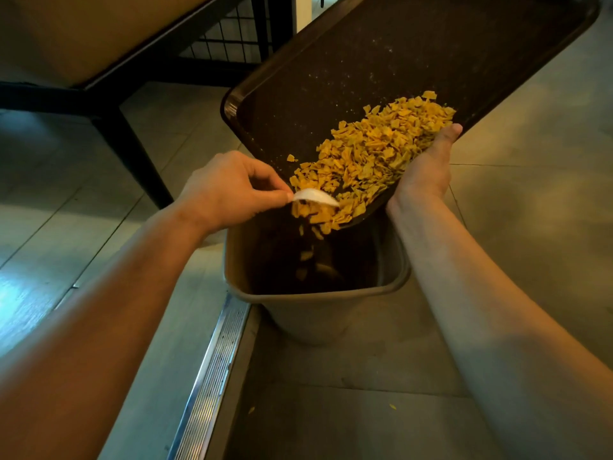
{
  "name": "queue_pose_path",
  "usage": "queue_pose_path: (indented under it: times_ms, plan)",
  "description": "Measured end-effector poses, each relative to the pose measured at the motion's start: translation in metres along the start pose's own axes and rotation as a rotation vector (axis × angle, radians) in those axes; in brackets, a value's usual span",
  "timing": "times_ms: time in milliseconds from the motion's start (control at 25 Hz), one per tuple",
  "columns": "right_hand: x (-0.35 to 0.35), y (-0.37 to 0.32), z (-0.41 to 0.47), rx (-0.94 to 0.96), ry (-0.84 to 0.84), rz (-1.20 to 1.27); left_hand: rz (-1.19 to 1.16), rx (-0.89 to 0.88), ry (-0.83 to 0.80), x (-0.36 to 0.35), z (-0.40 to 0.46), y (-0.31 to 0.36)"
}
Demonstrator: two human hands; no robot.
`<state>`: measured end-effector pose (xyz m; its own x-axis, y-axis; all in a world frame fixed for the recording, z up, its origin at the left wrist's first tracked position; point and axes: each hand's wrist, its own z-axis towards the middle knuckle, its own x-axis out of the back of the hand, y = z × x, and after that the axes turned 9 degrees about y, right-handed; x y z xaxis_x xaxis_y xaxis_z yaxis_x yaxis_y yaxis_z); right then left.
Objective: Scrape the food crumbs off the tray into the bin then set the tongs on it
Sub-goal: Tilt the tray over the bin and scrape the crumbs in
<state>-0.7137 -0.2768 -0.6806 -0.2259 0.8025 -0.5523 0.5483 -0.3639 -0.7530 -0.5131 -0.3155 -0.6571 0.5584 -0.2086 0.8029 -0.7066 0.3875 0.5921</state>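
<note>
A dark brown tray is tilted down toward a beige bin on the floor. My right hand grips the tray's lower right edge, thumb on top. A heap of yellow food crumbs has slid to the tray's lower corner, and some crumbs are falling into the bin. My left hand pinches a small white scraper-like piece against the crumbs at the tray's lower edge. What the white piece is cannot be told. No tongs are in view.
A table or bench with dark metal legs stands at the upper left over the tiled floor. A metal floor strip runs beside the bin. A wire grid panel is behind the tray.
</note>
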Motion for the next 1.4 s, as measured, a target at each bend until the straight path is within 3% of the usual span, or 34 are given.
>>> queue_pose_path:
  times_ms: [120, 280, 360, 480, 560, 680, 760, 920, 1160, 1400]
  plan:
    - [-0.001, 0.001, 0.001, -0.003, 0.009, 0.017, -0.009, -0.015, 0.088, -0.006, 0.0, 0.005]
    - [0.0, 0.0, 0.0, -0.007, 0.031, 0.025, 0.164, -0.013, -0.011, -0.001, 0.0, 0.006]
    - [0.001, -0.002, -0.003, 0.008, 0.046, 0.005, 0.097, 0.0, -0.006, 0.006, 0.001, 0.003]
    - [0.001, -0.002, -0.006, 0.022, 0.049, -0.009, -0.013, 0.042, 0.193, 0.002, 0.003, 0.002]
    - [0.001, -0.003, -0.007, 0.027, 0.051, -0.016, 0.079, 0.06, 0.247, -0.003, 0.003, 0.003]
    - [0.001, -0.002, -0.007, 0.028, 0.047, -0.009, 0.196, 0.042, 0.114, -0.002, 0.002, 0.004]
    - [0.001, -0.002, -0.005, 0.016, 0.038, 0.013, 0.152, 0.05, 0.093, 0.001, 0.002, 0.004]
    - [0.001, 0.001, -0.002, 0.021, 0.036, 0.004, 0.041, 0.103, 0.302, -0.004, 0.007, -0.001]
    - [0.0, 0.001, 0.001, 0.013, 0.05, 0.002, 0.125, 0.024, 0.094, -0.006, 0.005, 0.003]
    - [0.0, 0.0, 0.0, 0.003, 0.066, -0.017, 0.024, -0.065, 0.15, -0.016, 0.008, 0.009]
